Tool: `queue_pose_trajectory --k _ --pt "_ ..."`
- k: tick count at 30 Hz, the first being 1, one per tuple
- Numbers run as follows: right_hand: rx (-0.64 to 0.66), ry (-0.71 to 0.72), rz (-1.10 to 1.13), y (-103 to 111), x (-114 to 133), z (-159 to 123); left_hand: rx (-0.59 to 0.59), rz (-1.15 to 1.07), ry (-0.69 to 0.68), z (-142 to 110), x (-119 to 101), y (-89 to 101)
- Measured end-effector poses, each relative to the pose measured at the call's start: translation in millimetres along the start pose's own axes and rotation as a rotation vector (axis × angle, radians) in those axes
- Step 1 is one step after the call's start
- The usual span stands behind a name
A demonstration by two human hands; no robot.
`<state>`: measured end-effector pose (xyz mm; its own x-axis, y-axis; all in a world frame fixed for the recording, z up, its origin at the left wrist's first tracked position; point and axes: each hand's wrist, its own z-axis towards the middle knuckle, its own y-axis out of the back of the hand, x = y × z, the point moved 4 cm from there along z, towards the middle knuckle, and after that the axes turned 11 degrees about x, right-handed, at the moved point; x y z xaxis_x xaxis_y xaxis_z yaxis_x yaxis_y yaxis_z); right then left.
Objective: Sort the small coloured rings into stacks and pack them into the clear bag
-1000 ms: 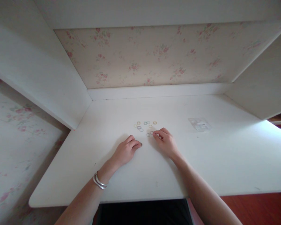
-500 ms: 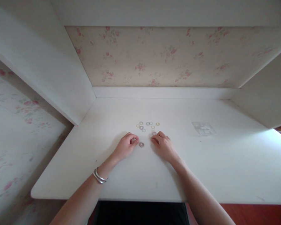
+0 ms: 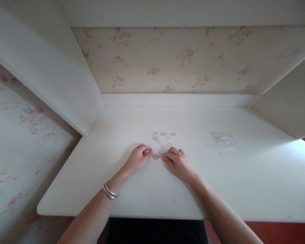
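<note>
A small pile of thin rings (image 3: pixel 155 157) lies on the white desk between my two hands. Just left of it, my left hand (image 3: pixel 139 157) rests with thumb and forefinger pinched together; whether anything is between them is too small to see. On the pile's right, my right hand (image 3: pixel 177 162) is closed, its fingertips pressed together close to the pile, their contents hidden. Beyond my right fingers lies a single dark ring (image 3: pixel 169 144). Farther back are several scattered thin rings (image 3: pixel 158 141), grey, greenish and yellowish, some overlapping, including a yellowish ring (image 3: pixel 173 134).
A clear plastic bag (image 3: pixel 224 139) lies flat on the right of the white desk (image 3: pixel 147 193). White panels enclose the desk at left, right and above, with flowered wallpaper (image 3: pixel 152 61) behind. Silver bangles (image 3: pixel 110 191) circle my left wrist.
My right hand has shifted left and nearer to me, toward the ring pile, and the single dark ring now shows whole. The left hand stays pinched beside the pile. The view has shifted slightly.
</note>
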<state>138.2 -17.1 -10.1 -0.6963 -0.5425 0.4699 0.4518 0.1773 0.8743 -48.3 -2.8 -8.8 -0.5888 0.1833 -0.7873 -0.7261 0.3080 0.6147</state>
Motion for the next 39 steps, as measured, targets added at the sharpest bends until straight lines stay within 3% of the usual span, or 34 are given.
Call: queue_pose_trajectory --k 9,16,19,24,29,39 --pt "-0.012 0.016 0.014 -1 -1 0 -0.009 0.069 -0.046 0 -3 -2.3" --pt "-0.287 -0.127 0.148 13 -16 -2 -0.040 0.187 -0.057 15 -12 -3.6" --pt "-0.336 -0.178 0.197 15 -23 -2 -0.036 0.336 -0.055 27 -20 -6.3" --pt "-0.336 -0.202 0.223 16 -28 -2 0.008 0.553 -0.009 47 -24 -11.5" --pt "-0.342 -0.202 0.233 16 -31 -1 0.071 0.634 -0.005 55 -22 -19.4" --pt "-0.353 -0.170 0.268 16 -31 -1 0.056 0.506 -0.107 37 -34 -8.3"
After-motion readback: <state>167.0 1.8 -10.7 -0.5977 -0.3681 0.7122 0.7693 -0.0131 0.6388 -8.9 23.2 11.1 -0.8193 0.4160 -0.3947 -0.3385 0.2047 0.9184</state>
